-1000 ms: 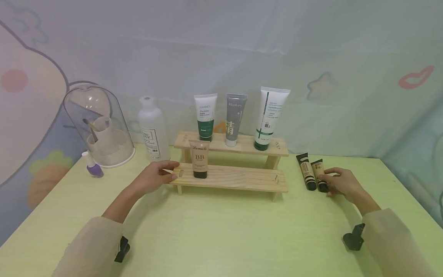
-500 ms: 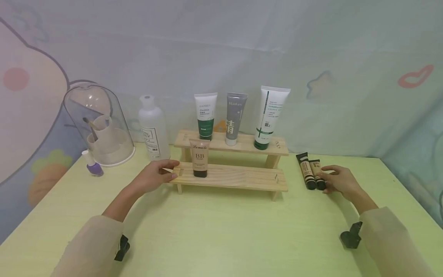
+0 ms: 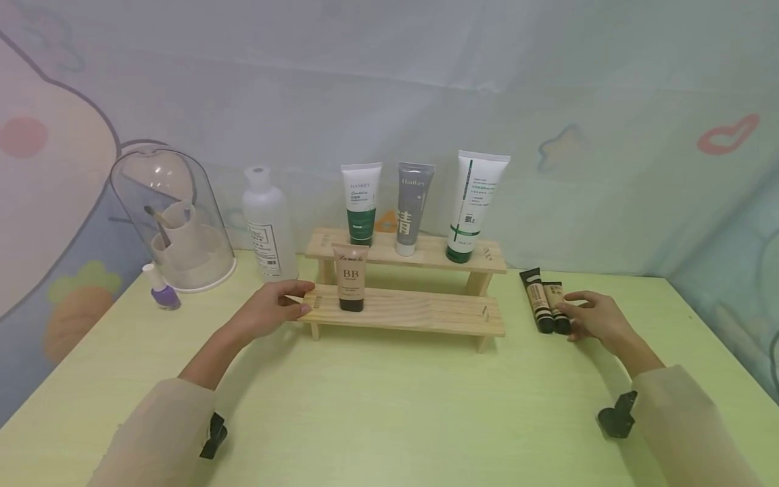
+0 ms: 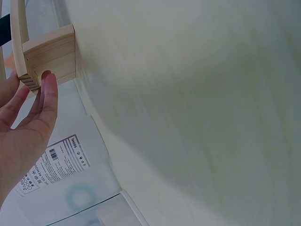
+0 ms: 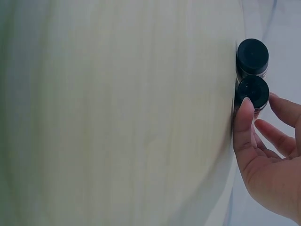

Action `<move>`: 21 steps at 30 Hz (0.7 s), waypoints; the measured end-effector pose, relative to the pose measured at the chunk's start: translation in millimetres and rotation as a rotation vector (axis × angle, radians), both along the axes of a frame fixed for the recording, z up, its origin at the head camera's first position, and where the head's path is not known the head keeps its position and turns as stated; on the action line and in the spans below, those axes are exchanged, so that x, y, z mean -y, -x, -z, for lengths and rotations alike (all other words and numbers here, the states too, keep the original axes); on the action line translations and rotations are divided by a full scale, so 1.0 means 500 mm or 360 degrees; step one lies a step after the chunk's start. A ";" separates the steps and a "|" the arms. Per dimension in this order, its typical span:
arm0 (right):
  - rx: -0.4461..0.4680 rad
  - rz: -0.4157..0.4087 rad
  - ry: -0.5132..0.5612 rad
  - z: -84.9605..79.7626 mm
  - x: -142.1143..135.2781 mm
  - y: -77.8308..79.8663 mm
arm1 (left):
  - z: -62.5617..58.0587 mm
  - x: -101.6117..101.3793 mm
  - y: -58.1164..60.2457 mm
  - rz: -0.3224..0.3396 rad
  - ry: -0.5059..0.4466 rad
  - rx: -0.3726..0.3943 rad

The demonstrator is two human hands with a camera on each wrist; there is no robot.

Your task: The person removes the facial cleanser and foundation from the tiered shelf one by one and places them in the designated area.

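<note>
The counter point(image 3: 389, 412) runs under both grips; its right edge slants by well apart from the right grip point(image 3: 599, 321), and its back edge meets the backdrop point(image 3: 389, 74) beyond them. A broad stretch of counter lies between the two grips on the near side, leaving room to draw either one back.

The stand point(image 3: 420, 311) sits between them, its lower board reaching from the left grip point(image 3: 268, 312) towards the right, ending short of it. The left grip holds that board's left end, fingers and thumb parted only by the wood.

Behind and left of the left grip stand the dome point(image 3: 173, 216) and, just beside it, the bottle point(image 3: 268, 230). Away to the right of that grip, on the upper board, rise the tall tube point(image 3: 477, 206), white tube point(image 3: 362, 203) and grey tube point(image 3: 414, 206); nearer, on the lower board, is the BB tube point(image 3: 351, 274).

The long tube point(image 3: 537, 301) lies flat, left of the right grip, its neighbour between. That neighbour, the small tube point(image 3: 553, 294), lies directly within the right grip, which is narrowed on it, thumb by the cap. Its long axis runs front to back, cap towards the person; the right hand is much the nearer.

The polish point(image 3: 163, 292) stands left of the left grip.
</note>
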State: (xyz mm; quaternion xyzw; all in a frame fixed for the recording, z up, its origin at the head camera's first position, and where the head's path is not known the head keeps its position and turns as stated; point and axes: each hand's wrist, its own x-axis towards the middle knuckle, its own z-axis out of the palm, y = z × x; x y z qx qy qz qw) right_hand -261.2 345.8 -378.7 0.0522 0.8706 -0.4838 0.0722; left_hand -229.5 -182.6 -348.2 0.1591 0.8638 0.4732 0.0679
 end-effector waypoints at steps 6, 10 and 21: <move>-0.0022 -0.0019 -0.0015 -0.003 -0.007 -0.006 | -0.003 -0.002 -0.001 -0.0014 0.0006 0.0019; -0.0026 -0.0028 -0.0031 -0.006 -0.010 -0.010 | -0.003 -0.002 -0.001 -0.0016 0.0006 0.0021; -0.0074 -0.0087 -0.0134 -0.030 -0.019 -0.024 | -0.004 -0.003 -0.003 -0.0010 -0.0009 0.0020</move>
